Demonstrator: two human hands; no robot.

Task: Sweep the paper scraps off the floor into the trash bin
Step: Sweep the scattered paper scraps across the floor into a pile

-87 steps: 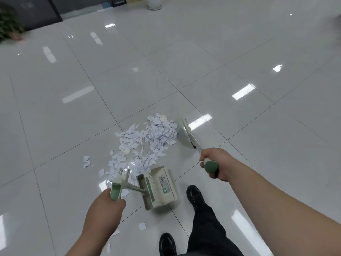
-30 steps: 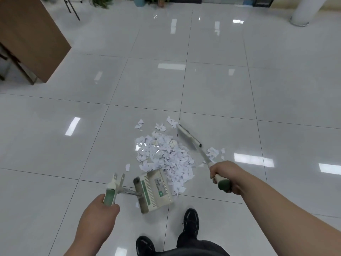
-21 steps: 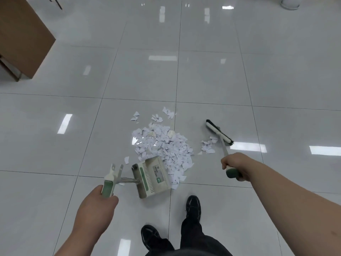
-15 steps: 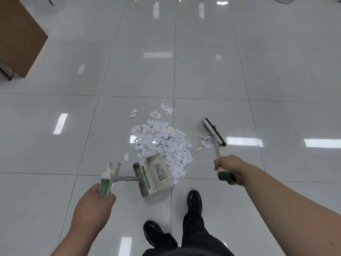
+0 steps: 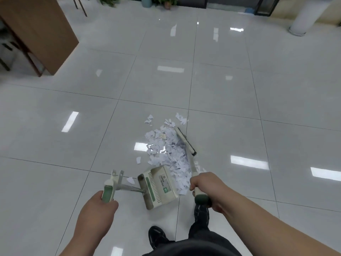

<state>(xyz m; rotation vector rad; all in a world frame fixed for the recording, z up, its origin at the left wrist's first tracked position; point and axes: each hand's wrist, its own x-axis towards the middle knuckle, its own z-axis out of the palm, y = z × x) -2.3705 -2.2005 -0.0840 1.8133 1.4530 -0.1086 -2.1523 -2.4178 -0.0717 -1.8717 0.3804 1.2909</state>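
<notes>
A heap of white paper scraps (image 5: 167, 150) lies on the glossy tiled floor just beyond the cream dustpan (image 5: 158, 185), whose mouth faces the heap. My left hand (image 5: 97, 209) grips the dustpan's green-tipped handle (image 5: 108, 191). My right hand (image 5: 204, 187) holds the broom handle, and the broom head (image 5: 185, 141) rests against the right side of the heap. A few stray scraps (image 5: 180, 118) lie beyond the pile and one (image 5: 131, 180) beside the dustpan. No trash bin is in view.
A brown wooden desk (image 5: 42, 30) stands at the upper left. A white pillar (image 5: 304, 17) rises at the upper right, with potted plants (image 5: 164, 1) along the far wall. My black shoes (image 5: 158, 237) and dark trousers are at the bottom.
The broom swung left from the small cluster of scraps on the right and now presses against the main heap, pushing paper toward the dustpan. The view tilted up.
</notes>
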